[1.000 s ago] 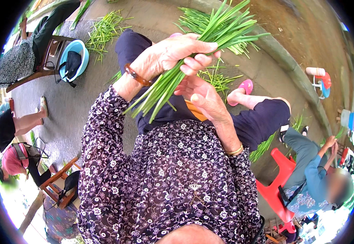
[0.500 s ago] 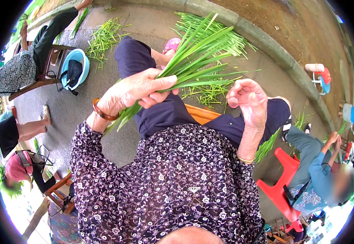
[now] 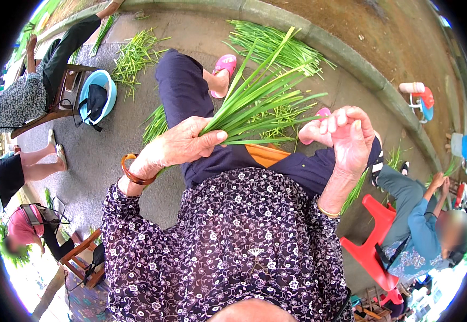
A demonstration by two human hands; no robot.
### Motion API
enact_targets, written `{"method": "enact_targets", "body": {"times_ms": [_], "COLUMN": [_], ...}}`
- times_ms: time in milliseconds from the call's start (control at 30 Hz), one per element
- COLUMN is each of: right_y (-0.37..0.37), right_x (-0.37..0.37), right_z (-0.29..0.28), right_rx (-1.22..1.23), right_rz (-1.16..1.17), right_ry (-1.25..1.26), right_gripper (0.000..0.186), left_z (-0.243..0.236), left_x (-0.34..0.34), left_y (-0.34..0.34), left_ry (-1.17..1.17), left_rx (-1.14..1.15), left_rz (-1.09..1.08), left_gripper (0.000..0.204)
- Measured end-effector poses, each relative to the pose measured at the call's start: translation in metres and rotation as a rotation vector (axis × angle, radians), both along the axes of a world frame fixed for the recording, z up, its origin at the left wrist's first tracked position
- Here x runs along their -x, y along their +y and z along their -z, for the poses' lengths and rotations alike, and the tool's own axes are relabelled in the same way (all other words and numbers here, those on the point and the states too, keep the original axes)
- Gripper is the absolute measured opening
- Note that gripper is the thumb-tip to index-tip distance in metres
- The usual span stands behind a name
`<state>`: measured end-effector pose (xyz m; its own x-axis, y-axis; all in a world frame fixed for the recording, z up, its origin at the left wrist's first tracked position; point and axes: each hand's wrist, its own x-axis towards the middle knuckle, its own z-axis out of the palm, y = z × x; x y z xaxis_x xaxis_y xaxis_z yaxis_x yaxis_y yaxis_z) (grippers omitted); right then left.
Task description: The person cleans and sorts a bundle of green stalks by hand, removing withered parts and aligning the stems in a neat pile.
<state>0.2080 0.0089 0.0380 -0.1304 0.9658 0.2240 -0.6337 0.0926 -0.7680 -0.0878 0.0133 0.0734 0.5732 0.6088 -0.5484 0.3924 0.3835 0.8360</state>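
Note:
My left hand point(image 3: 185, 142) is closed around a fanned bunch of long, flat green leaves point(image 3: 255, 102), held above my lap over dark trousers point(image 3: 177, 86). To the right of the leaves, my right hand point(image 3: 350, 138) is raised palm-up, its fingers curled toward the thumb; whatever it holds, if anything, is too small to make out. Cut green stems point(image 3: 265, 45) lie in a pile beyond my pink sandals point(image 3: 224, 67), and shorter scattered pieces point(image 3: 134, 59) lie to the left.
Co-workers sit at left point(image 3: 19, 99) and right point(image 3: 413, 231), the right one beside a red plastic stool point(image 3: 373, 231) and holding leaves. A blue basin point(image 3: 104, 80) with a black bag sits at upper left. A concrete curb point(image 3: 362, 70) borders bare dirt.
My hands have separated: the left moved down and leftward with the bunch, tilting it; the right came out from beneath it, up and to the right, and its fingers curled further.

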Motion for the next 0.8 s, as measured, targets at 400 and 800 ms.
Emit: {"method": "enact_targets", "body": {"times_ms": [400, 800], "right_y": [-0.001, -0.005], "right_x": [-0.010, -0.008], "right_z": [-0.008, -0.014], "right_rx": [0.016, -0.066], "right_rz": [0.073, 0.004], "right_ry": [0.011, -0.004], "right_gripper": [0.017, 0.018], "left_z": [-0.002, 0.002], "left_x": [0.007, 0.013], "left_y": [-0.004, -0.009], "left_ry": [-0.214, -0.246], "left_rx": [0.442, 0.402], "left_rz": [-0.138, -0.200], "left_gripper": [0.033, 0.031]}}
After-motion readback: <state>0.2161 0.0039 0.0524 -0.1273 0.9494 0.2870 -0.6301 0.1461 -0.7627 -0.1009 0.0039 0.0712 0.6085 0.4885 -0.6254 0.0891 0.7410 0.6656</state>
